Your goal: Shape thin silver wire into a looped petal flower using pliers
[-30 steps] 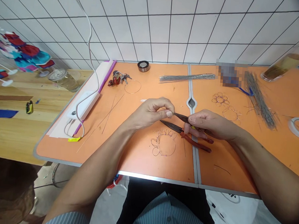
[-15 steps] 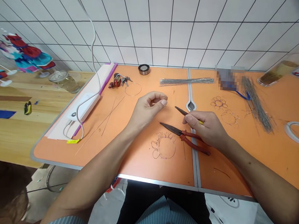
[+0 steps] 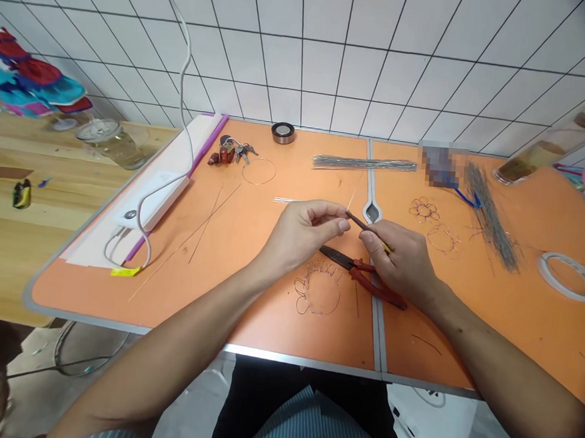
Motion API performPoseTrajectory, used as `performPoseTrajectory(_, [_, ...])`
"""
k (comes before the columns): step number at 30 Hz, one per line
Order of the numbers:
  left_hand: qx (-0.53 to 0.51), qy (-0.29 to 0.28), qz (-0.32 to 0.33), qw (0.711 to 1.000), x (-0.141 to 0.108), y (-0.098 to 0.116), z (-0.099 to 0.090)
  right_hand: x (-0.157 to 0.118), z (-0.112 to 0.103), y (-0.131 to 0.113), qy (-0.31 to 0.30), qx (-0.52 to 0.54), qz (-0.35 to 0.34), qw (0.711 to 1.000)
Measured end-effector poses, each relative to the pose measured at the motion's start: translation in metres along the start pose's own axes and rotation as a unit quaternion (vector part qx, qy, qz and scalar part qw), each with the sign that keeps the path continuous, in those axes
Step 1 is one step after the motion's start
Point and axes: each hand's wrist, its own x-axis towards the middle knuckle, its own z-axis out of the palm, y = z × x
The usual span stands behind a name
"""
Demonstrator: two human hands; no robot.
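Observation:
My left hand (image 3: pixel 309 232) is closed in a pinch on a thin wire (image 3: pixel 286 200), which sticks out to its left. A short end of wire rises beside the dark tip of slim pliers (image 3: pixel 357 221). My right hand (image 3: pixel 404 252) is wrapped round the pliers' handle, where a bit of yellow shows. The plier tip meets the wire right at my left fingertips. Just below my hands lie red-handled pliers (image 3: pixel 378 290), partly covered by my right hand. In front of them rests a wire ring with small loops (image 3: pixel 298 287) along part of its rim.
A bundle of straight wires (image 3: pixel 364 163) and a tape roll (image 3: pixel 283 133) lie at the back. Keys (image 3: pixel 244 151) and a white power strip (image 3: pixel 151 202) are on the left. At right are a wire flower (image 3: pixel 424 209), another wire bundle (image 3: pixel 493 220) and a white ring (image 3: pixel 549 280).
My hands have come together, and the plier tip has moved to the left fingertips. Wire now shows on both sides of my left hand. The view has shifted slightly.

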Motion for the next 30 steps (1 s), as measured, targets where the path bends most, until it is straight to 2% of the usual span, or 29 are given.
performPoseTrajectory(9, [-0.004, 0.014, 0.017, 1.000, 0.002, -0.004, 0.001, 0.001, -0.002, -0.006, -0.054, 0.015, 0.055, 0.997])
performPoseTrajectory(20, [-0.033, 0.023, 0.005, 0.999, 0.002, -0.012, 0.003, 0.004, -0.005, -0.008, -0.071, 0.007, 0.065, 0.995])
performPoseTrajectory(30, [-0.033, 0.039, 0.005, 0.999, 0.003, -0.019, 0.004, 0.006, -0.005, -0.010, -0.087, 0.050, 0.103, 0.990])
